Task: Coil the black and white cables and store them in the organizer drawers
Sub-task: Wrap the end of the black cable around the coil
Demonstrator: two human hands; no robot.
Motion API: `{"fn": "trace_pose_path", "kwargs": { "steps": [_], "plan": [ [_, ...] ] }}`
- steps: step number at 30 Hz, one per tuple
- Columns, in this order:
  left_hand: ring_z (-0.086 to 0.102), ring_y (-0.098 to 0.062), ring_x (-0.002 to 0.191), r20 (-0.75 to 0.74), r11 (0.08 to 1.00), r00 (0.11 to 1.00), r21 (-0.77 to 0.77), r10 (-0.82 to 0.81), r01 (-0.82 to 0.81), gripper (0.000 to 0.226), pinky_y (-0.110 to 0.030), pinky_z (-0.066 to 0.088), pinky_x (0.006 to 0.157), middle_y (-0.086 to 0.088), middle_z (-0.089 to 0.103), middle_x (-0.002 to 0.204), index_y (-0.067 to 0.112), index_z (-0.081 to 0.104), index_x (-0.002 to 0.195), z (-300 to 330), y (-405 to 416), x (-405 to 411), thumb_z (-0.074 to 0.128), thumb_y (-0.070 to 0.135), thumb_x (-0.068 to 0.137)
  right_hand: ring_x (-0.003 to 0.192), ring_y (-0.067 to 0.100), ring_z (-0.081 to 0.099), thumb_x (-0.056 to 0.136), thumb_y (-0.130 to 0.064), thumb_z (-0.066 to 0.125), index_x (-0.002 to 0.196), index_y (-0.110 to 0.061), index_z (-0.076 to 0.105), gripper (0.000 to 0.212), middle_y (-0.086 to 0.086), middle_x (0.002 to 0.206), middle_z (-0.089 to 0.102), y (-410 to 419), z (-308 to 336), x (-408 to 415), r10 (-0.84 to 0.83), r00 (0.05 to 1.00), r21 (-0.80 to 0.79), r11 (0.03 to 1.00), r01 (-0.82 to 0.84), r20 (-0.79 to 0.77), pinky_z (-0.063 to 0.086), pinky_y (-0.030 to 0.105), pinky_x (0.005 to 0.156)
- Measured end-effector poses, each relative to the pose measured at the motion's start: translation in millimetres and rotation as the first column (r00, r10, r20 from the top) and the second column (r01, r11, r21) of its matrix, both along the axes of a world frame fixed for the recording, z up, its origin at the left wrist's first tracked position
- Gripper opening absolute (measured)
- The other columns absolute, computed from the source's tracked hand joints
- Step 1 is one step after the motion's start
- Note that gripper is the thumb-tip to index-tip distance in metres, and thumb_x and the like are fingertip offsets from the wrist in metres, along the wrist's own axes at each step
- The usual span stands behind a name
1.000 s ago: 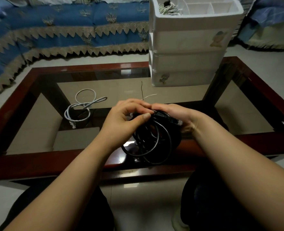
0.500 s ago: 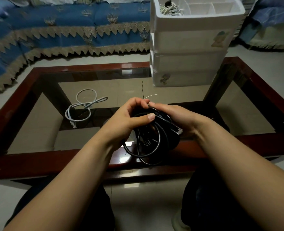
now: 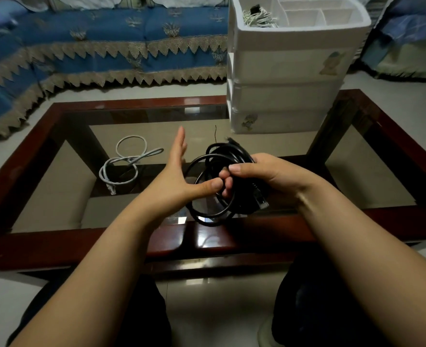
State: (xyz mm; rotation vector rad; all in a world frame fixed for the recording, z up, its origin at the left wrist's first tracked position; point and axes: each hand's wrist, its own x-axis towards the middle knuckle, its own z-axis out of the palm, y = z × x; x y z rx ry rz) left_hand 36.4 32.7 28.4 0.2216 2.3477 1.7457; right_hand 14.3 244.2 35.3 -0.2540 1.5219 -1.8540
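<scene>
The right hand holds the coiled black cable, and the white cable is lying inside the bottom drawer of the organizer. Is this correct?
Not quite. The right hand does hold the black cable, but the head view shows the white cable lying on the glass table, left of the organizer.

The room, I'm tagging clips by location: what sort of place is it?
Most likely a home living room: a sofa under a blue fringed cover, a glass-topped wooden coffee table, and a tiled floor.

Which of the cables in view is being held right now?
The black cable, coiled in loops and gripped by the right hand. The white cable lies loose on the glass table, untouched; another pale bundle sits in the organizer's top tray.
</scene>
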Motion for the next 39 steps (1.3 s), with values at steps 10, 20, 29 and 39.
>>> {"fn": "trace_pose_path", "kwargs": {
  "steps": [10, 20, 29, 39],
  "plan": [
    [0.050, -0.034, 0.119, 0.312, 0.724, 0.915, 0.689, -0.256, -0.032, 0.089, -0.042, 0.041, 0.104, -0.027, 0.051, 0.126, -0.010, 0.043, 0.134, -29.5, 25.6, -5.6, 0.082, 0.027, 0.063, 0.049, 0.010, 0.047, 0.078, -0.023, 0.067, 0.088, -0.006, 0.056, 0.023, -0.004, 0.051, 0.047, -18.1, -0.7, 4.4, 0.112, 0.993, -0.601, 0.797, -0.060, 0.049, 0.031, 0.023, 0.068],
    [0.065, -0.018, 0.068, 0.235, 0.826, 0.971, 0.538, 0.044, -0.167, 0.015, -0.025, 0.052, 0.070, -0.012, 0.069, 0.077, -0.006, 0.067, 0.091, -15.5, 26.2, -10.4, 0.057, -0.002, 0.081, 0.092, 0.022, 0.064, 0.074, -0.022, 0.074, 0.098, -0.007, 0.064, 0.030, 0.006, 0.087, 0.064, -3.0, -2.2, 2.9, -0.052, 0.998, -0.247, 0.968, 0.046, -0.018, 0.052, 0.031, 0.089],
    [0.065, -0.025, 0.076, -0.275, 0.780, 0.955, -0.571, 0.112, -0.255, 0.010, -0.030, 0.048, 0.063, -0.002, 0.066, 0.072, 0.025, 0.065, 0.083, 2.4, 13.1, -9.9, 0.067, 0.024, 0.073, 0.143, 0.010, 0.015, 0.079, -0.036, 0.073, 0.149, -0.033, 0.013, 0.092, -0.008, 0.156, 0.012, -11.5, 8.9, 13.6, 0.220, 0.550, 0.510, 0.731, 0.454, -0.806, 0.018, 0.035, 0.116],
    [0.061, -0.008, 0.076, 0.017, 0.843, 0.997, -0.533, -0.081, 0.078, 0.036, -0.019, 0.042, 0.056, 0.008, 0.063, 0.087, 0.028, 0.055, 0.101, -17.5, 16.8, -11.6, 0.072, 0.021, 0.070, 0.077, 0.015, 0.058, 0.083, -0.028, 0.064, 0.102, -0.021, 0.054, 0.023, 0.000, 0.092, 0.063, -42.9, -3.8, 4.5, 0.508, 0.715, 0.869, 0.390, 0.306, -0.480, 0.050, 0.032, 0.066]
  ]
}}
